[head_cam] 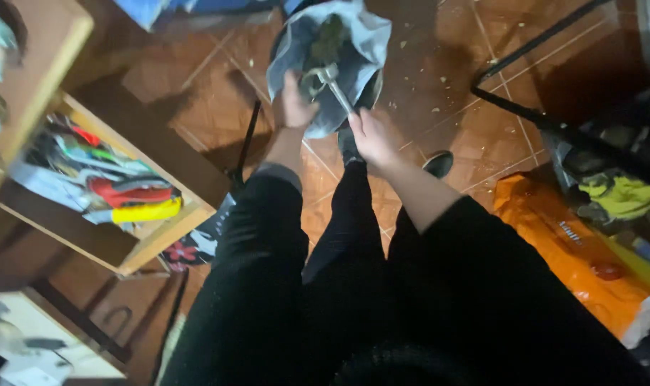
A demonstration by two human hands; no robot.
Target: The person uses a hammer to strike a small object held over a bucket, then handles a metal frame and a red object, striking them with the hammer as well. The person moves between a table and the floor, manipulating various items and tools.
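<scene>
A dark bin lined with a pale grey plastic bag point(364, 32) stands on the tiled floor in front of me, with dark greenish scraps point(330, 39) inside. My left hand point(294, 104) grips the near rim of the bag. My right hand point(371, 136) holds the handle of a metal utensil point(334, 84) whose head reaches into the bin. Both arms are in black sleeves, and my dark shoes show just below the bin.
A wooden shelf unit point(164, 232) stuffed with coloured items stands at the left. An orange bag point(561, 236) and a yellow-green cloth point(625, 194) lie at the right. A black metal frame point(514, 107) crosses the brown tiles, which are littered with small crumbs.
</scene>
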